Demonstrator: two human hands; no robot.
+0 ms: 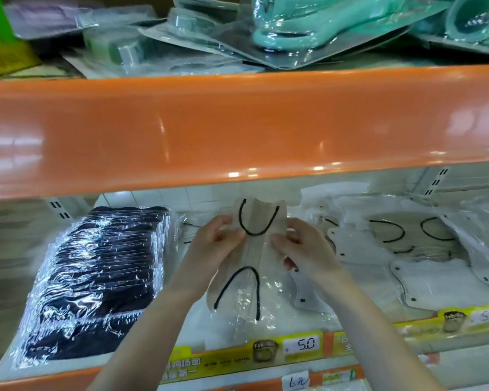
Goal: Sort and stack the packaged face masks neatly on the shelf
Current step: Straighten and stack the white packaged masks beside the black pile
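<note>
Where the orange shelf lip (237, 131) overhangs, we see the lower shelf (198, 328), white, with tile behind. Left hand (212, 244) and right hand (299, 246) each pinch a beige mask pack (254, 266), held above mid-shelf. Black packs (96, 277) are stacked at left; loose pale packs (406, 249) lie at right. Yellow price tags (294, 348) line the front edge.

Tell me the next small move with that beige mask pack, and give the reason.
Probably lay the beige mask pack, pinched by the left hand and right hand, flat beside the black mask stack. That stack looks tidy; the loose packs on the right lie scattered.
</note>
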